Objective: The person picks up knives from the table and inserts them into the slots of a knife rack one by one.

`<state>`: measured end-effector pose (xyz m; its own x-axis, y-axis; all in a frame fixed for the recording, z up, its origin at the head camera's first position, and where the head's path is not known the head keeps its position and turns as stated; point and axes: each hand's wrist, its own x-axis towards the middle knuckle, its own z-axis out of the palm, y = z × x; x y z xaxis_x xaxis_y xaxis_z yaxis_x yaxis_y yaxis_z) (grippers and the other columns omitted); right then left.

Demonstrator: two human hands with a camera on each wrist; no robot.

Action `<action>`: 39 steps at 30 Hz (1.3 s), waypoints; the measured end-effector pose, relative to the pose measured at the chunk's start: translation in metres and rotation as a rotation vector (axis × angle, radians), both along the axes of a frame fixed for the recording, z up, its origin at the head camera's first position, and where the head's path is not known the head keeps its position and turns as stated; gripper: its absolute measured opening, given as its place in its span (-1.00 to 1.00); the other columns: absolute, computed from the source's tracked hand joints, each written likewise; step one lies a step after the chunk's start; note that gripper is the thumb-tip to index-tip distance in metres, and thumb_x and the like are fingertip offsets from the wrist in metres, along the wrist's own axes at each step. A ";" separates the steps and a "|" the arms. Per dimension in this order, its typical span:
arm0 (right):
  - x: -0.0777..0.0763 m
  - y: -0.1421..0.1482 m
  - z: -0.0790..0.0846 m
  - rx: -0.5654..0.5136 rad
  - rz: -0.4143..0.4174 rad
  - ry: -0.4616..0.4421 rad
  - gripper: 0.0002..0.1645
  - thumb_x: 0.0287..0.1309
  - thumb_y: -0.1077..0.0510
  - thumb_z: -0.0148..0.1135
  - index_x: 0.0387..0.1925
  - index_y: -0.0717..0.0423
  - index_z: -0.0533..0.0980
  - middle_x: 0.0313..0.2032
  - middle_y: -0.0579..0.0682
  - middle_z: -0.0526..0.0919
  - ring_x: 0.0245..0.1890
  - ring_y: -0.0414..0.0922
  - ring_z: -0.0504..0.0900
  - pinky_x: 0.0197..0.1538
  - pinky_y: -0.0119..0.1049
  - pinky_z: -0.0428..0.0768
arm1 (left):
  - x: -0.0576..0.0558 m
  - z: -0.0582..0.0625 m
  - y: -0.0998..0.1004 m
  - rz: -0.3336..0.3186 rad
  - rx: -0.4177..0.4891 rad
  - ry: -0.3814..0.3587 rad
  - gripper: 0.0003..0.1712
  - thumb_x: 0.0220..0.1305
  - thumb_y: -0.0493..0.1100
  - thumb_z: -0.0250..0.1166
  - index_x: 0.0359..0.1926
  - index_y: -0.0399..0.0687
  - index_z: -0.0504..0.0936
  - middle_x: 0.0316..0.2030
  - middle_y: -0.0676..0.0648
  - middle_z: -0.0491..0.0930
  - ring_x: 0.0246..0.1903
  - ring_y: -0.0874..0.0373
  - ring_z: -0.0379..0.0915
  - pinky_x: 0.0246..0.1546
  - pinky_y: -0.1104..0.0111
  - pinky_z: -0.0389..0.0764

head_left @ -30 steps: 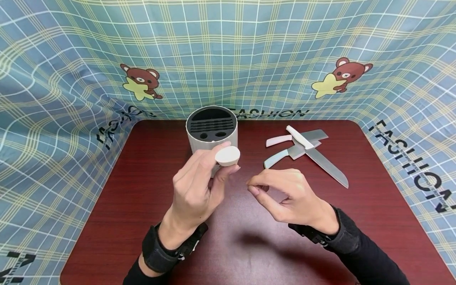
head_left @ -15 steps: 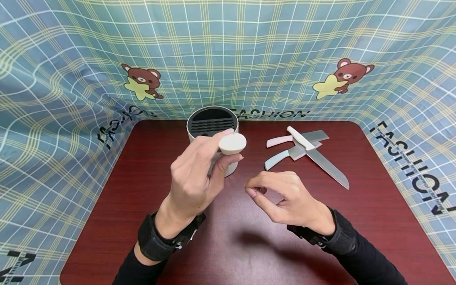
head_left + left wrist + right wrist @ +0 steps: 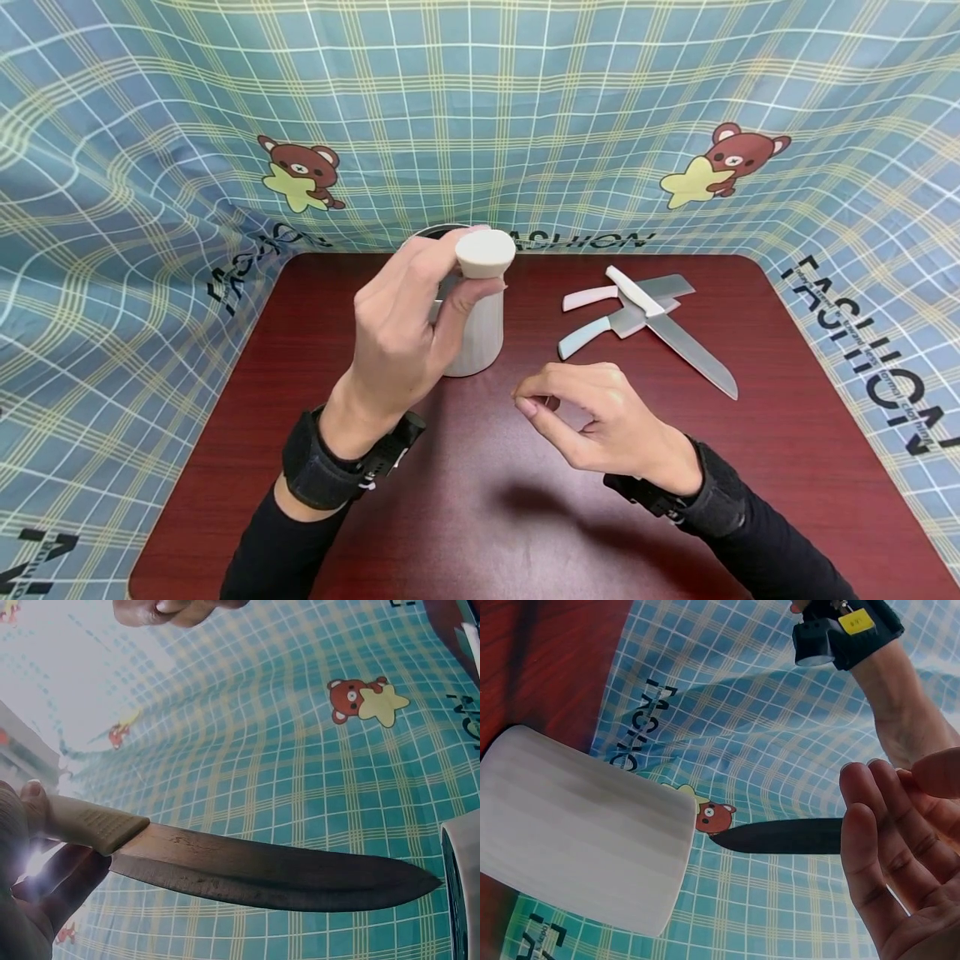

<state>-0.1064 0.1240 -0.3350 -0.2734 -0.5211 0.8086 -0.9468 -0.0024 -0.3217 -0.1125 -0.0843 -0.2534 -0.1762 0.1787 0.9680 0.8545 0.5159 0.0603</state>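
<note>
My left hand pinches the pale cream handle of a kitchen knife between thumb and fingers. In the left wrist view its long, dark-looking blade points at the rim of a white round knife holder. The right wrist view has the blade tip close to the holder's top; I cannot tell if it is inside the rim. From the head view the hand hides most of the holder's slotted black top. My right hand hovers over the table, fingers loosely bent, thumb near the index fingertip, holding nothing.
Right of the holder, three knives lie crossed on the dark red table: one with a pink handle, one with a light blue handle, one with a white handle. A plaid cloth surrounds the table's back and sides.
My left hand has risen and moved away toward the holder with the knife, now covering most of the holder's top. The right hand has hardly moved; the lying knives are unchanged.
</note>
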 end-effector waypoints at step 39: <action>-0.001 0.005 -0.006 0.001 -0.032 -0.033 -0.89 0.33 0.29 0.19 -0.28 0.09 0.63 -0.44 -0.17 0.63 -0.41 -0.40 0.54 -0.33 -0.54 0.57 | -0.061 0.006 0.005 -0.091 -0.020 -0.083 -0.62 0.23 -0.34 0.40 0.05 -0.42 0.59 -0.23 -0.24 0.68 -0.23 -0.01 0.67 -0.13 0.32 0.74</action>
